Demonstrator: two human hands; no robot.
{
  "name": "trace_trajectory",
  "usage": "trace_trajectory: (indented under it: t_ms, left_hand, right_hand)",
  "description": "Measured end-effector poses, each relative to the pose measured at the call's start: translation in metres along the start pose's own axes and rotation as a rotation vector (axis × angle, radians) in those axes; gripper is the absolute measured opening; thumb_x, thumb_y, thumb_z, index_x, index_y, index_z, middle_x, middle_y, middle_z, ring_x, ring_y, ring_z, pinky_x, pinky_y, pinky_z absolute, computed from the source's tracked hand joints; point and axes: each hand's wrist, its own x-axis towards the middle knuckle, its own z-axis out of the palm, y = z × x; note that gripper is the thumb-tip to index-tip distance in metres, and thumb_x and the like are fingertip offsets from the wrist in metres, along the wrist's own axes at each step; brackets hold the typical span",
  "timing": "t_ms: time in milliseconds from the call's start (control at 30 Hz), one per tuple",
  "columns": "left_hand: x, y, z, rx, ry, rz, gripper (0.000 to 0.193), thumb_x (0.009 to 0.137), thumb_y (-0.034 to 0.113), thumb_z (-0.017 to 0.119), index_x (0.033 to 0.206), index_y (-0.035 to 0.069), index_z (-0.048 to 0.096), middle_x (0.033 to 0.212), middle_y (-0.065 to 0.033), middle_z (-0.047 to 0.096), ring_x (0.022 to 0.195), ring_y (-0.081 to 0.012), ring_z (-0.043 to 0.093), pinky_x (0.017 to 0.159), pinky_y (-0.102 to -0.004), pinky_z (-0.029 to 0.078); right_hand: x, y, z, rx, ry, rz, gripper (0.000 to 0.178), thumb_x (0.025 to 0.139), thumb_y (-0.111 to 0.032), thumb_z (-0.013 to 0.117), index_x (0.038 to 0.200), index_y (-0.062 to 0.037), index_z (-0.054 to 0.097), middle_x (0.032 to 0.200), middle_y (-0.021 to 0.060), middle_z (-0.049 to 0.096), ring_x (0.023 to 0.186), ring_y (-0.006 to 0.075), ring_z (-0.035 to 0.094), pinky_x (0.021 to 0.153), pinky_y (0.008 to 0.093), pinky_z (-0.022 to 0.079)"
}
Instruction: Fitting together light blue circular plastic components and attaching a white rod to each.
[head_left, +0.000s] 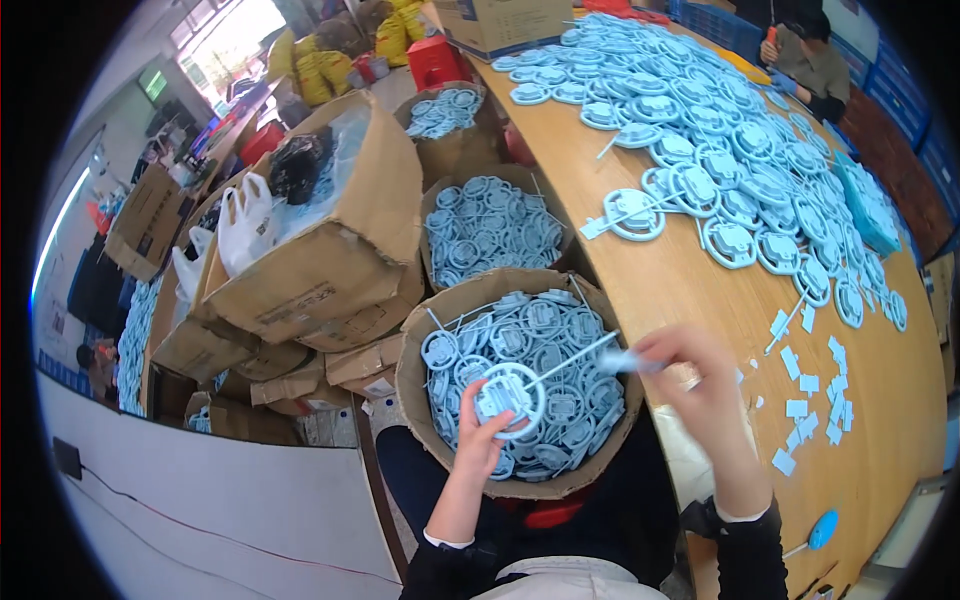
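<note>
Pinched in my left hand point(482, 432) is a light-blue round plastic part point(510, 402) with a ring rim and a long thin stem. It is held over a round-mouthed cardboard box point(412, 370) filled with similar parts. The stem points up and right, toward my right hand point(690, 372). That hand is smeared by motion, its fingers closed on a small flat light-blue plastic piece point(630, 362) close to the stem's tip. Blur hides whether piece and stem touch.
A wooden table point(570, 170) on the right bears a large heap of round parts point(715, 165) and several loose small flat pieces point(797, 408). Behind my box stand another filled box point(490, 230) and a big carton point(330, 270). A person point(815, 60) sits at the far right.
</note>
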Motion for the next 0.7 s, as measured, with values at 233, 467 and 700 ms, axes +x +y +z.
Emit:
trace_trajectory:
  t_ms: [233,467,700]
  left_hand:
    - [-0.043,0.022,0.036,0.095,-0.022,0.334,0.053,0.070,-0.003,0.055,0.116,0.009,0.032,0.105,-0.0065,0.033,0.100,-0.0202,0.045,0.073,-0.0353,0.052]
    - [-0.068,0.021,0.036,0.042,-0.047,0.632,0.054,0.074,0.005,0.056,0.120,0.009,0.027,0.120,-0.0107,0.029,0.113,-0.0211,0.033,0.095,-0.0363,0.028]
    - [-0.074,0.021,0.030,0.290,-0.013,0.863,0.047,0.081,0.019,0.055,0.119,0.008,0.029,0.130,-0.0184,0.027,0.117,-0.0253,0.031,0.096,-0.0376,0.027]
  right_hand:
    - [-0.031,-0.013,0.086,-0.244,-0.168,-0.386,0.015,0.062,0.001,0.062,0.076,-0.0036,0.058,0.081,0.0083,0.057,0.075,0.0250,0.055,0.062,0.0321,0.045]
    - [-0.054,-0.009,0.122,-0.366,0.038,-0.762,0.025,0.055,-0.001,0.062,0.080,-0.0008,0.062,0.084,0.0076,0.057,0.070,0.0226,0.054,0.059,0.0304,0.045]
    - [-0.062,-0.004,0.138,-0.202,-0.018,-0.767,0.023,0.059,0.007,0.061,0.081,-0.0006,0.058,0.087,0.0125,0.057,0.067,0.0244,0.056,0.056,0.0284,0.045]
